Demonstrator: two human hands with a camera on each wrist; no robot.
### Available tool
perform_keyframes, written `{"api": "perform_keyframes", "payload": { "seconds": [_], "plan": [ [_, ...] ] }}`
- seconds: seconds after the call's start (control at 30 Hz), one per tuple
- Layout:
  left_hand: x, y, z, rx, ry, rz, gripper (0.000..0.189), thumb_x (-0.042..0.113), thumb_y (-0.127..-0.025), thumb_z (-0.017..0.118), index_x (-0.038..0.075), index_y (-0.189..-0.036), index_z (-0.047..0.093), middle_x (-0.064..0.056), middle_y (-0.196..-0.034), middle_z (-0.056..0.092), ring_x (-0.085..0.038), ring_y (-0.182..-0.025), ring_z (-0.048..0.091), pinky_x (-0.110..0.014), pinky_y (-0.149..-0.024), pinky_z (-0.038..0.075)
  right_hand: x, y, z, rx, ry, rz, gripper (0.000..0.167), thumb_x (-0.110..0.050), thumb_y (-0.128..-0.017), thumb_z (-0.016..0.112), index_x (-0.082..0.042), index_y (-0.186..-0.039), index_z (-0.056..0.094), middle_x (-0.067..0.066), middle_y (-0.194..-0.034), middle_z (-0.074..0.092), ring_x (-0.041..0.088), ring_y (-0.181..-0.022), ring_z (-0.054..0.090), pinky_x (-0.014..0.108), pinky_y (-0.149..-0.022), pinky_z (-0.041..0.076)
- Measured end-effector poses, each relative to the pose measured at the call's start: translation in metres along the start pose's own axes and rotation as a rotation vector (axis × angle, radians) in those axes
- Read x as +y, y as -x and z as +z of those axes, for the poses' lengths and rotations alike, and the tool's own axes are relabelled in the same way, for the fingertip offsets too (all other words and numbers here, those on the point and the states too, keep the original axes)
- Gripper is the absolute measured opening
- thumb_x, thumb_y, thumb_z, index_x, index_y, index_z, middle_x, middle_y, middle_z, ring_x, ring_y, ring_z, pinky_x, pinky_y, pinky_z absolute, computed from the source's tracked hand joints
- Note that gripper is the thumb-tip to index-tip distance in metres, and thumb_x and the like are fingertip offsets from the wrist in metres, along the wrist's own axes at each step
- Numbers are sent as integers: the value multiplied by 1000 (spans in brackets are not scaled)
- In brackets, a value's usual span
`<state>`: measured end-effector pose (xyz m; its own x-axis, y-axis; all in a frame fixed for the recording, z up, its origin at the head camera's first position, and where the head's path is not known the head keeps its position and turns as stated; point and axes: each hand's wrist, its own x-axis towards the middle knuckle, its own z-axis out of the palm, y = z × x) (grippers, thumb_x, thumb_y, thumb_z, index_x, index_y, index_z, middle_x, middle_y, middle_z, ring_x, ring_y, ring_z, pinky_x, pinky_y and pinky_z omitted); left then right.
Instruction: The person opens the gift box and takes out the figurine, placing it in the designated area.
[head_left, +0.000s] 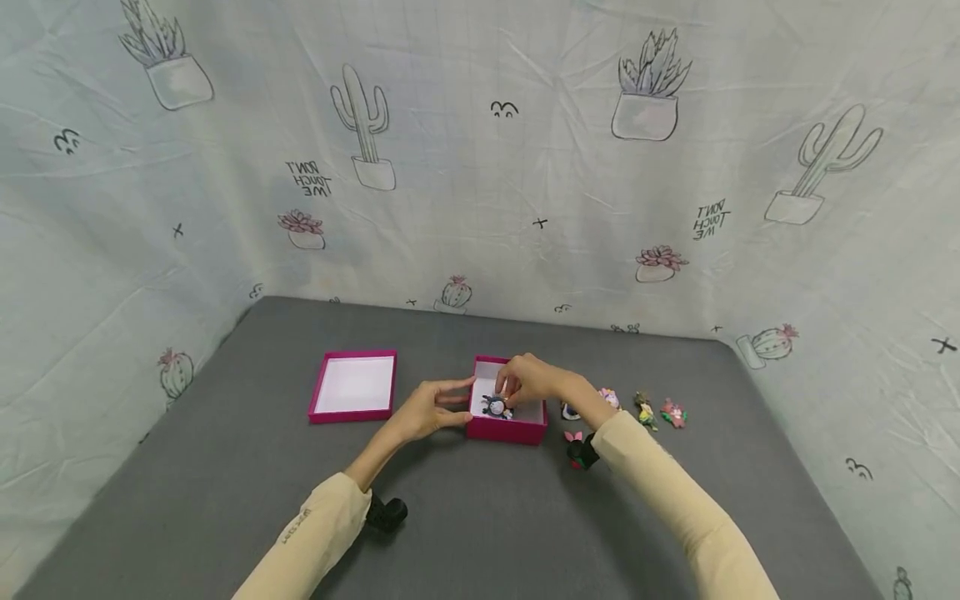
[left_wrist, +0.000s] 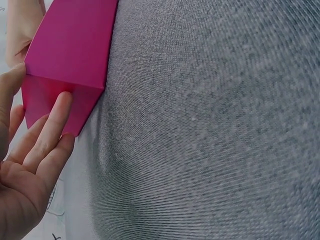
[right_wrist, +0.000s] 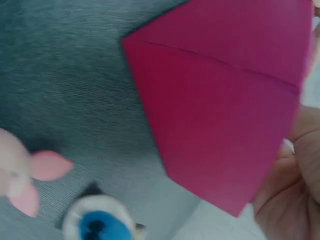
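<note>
A magenta box (head_left: pixel 508 431) with a white inside stands on the grey table. My left hand (head_left: pixel 429 410) touches its left wall with fairly straight fingers, the thumb by the near corner. In the left wrist view, those fingers (left_wrist: pixel 52 127) rest against the magenta side. My right hand (head_left: pixel 531 380) reaches down into the box, its fingers curled and pinching a small dark-and-white figure (head_left: pixel 496 406) near the box floor. In the right wrist view, the box wall (right_wrist: pixel 215 110) hides the right fingertips.
The white-lined lid (head_left: pixel 354 385) lies to the left. Right of the box are several small figures: a pink-eared one (head_left: pixel 574 448), a blue-and-white one (head_left: pixel 570 412), a pink-and-purple one (head_left: pixel 610 397), a yellow-and-green one (head_left: pixel 646 412) and a pink one (head_left: pixel 674 413).
</note>
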<state>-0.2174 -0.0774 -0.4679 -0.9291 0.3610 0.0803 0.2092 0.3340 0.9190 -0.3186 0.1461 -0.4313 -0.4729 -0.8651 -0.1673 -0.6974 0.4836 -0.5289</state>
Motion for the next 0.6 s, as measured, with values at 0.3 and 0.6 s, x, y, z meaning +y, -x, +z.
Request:
{"api": "perform_keyframes", "payload": {
  "seconds": [0.3, 0.6],
  "plan": [
    [-1, 2, 1, 2, -26, -30, 60, 3, -85, 72, -1, -139, 47, -28, -134, 50, -36, -112, 60, -37, -79, 56, -8, -1, 2, -102, -57, 68, 49, 2, -76, 79, -5, -122, 65, 11, -120, 62, 24, -98, 66, 30, -76, 56],
    [3, 4, 1, -3, 6, -17, 58, 2, -86, 70, -5, -139, 46, -30, -131, 51, -38, -111, 60, -38, -79, 56, -3, 1, 14, -16, 82, -16, 40, 0, -75, 80, -5, -112, 66, 5, -109, 65, 17, -91, 63, 24, -74, 53]
  ]
}}
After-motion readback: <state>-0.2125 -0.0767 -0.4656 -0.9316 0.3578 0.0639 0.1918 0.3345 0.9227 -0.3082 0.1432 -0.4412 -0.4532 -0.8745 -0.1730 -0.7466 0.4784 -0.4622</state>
